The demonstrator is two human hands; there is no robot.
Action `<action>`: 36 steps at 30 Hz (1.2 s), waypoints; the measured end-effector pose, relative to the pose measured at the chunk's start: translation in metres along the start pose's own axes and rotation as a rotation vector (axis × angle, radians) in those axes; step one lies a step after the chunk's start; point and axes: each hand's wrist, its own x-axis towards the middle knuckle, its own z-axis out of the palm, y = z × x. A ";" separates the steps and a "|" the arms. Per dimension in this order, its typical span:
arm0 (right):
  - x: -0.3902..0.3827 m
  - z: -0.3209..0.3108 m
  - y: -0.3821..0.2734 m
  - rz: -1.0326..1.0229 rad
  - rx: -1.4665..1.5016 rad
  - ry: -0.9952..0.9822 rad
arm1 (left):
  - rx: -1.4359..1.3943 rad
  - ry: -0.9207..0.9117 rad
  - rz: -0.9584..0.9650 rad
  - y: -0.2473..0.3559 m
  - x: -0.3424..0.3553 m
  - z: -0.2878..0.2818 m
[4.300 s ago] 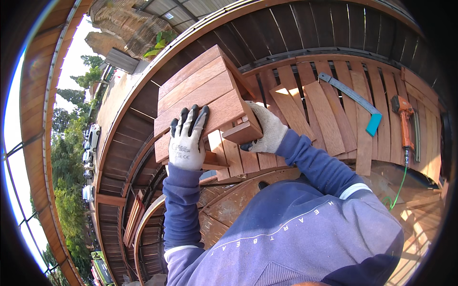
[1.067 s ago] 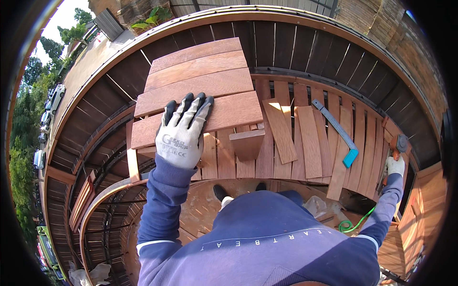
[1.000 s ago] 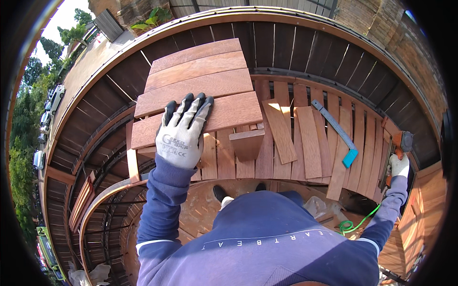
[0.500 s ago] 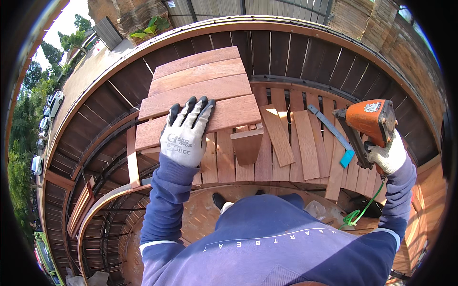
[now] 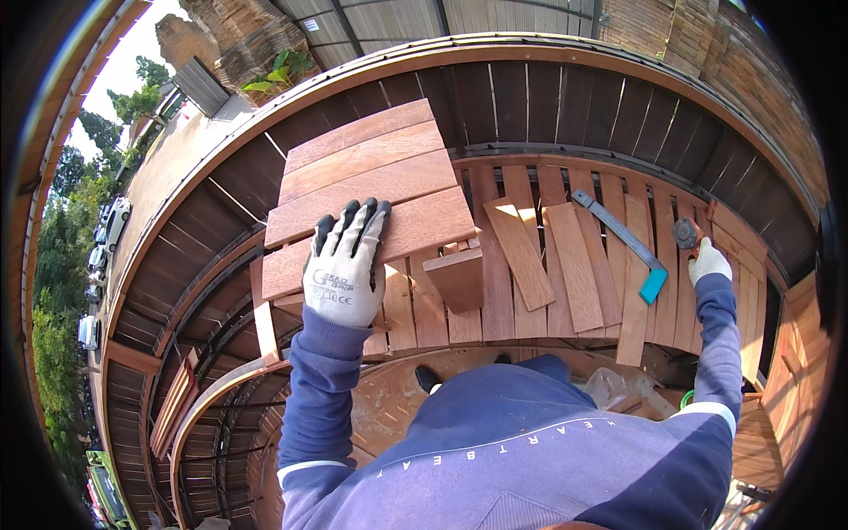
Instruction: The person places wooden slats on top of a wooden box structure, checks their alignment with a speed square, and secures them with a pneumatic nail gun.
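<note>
My left hand (image 5: 342,269), in a white glove with dark fingertips, lies with fingers stretched on the near boards of a slatted wooden top (image 5: 367,190). A wooden block-like support (image 5: 457,281) shows under the top's near right corner. On the right, my gloved right hand (image 5: 709,264) is closed around the orange handle of a nail gun (image 5: 687,235). The nail gun is down by the slatted bench (image 5: 685,305); whether it touches the slats I cannot tell. Most of its body is hidden from above.
Loose wooden boards (image 5: 521,252) lie across the bench, beside a sliding bevel-like tool with a turquoise handle (image 5: 653,285). A curved dark slatted wall (image 5: 565,106) rises behind. Stacked slats (image 5: 175,405) stand at left. Part of a green hose (image 5: 686,399) shows at right.
My right hand has carried the nail gun down and away from me, toward the bench's right side. My left hand stays on the wooden top. The whole view has shifted slightly.
</note>
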 end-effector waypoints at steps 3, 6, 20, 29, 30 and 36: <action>0.004 0.032 0.023 0.088 -0.006 -0.047 | -0.098 0.033 -0.060 0.002 0.000 -0.001; 0.002 0.064 0.044 0.137 0.005 -0.033 | -0.052 -0.010 -0.061 0.006 0.002 -0.003; -0.070 0.042 -0.039 0.107 0.049 0.381 | 0.044 -0.001 -0.061 0.009 0.002 -0.002; -0.059 0.063 -0.105 0.309 0.406 0.156 | -0.079 -0.006 -0.041 0.000 -0.003 -0.005; -0.055 0.066 -0.105 0.321 0.445 0.142 | -0.080 -0.020 -0.036 -0.001 -0.003 -0.006; -0.053 0.092 -0.089 0.458 1.428 0.142 | -0.146 -0.093 -0.004 -0.001 -0.002 -0.015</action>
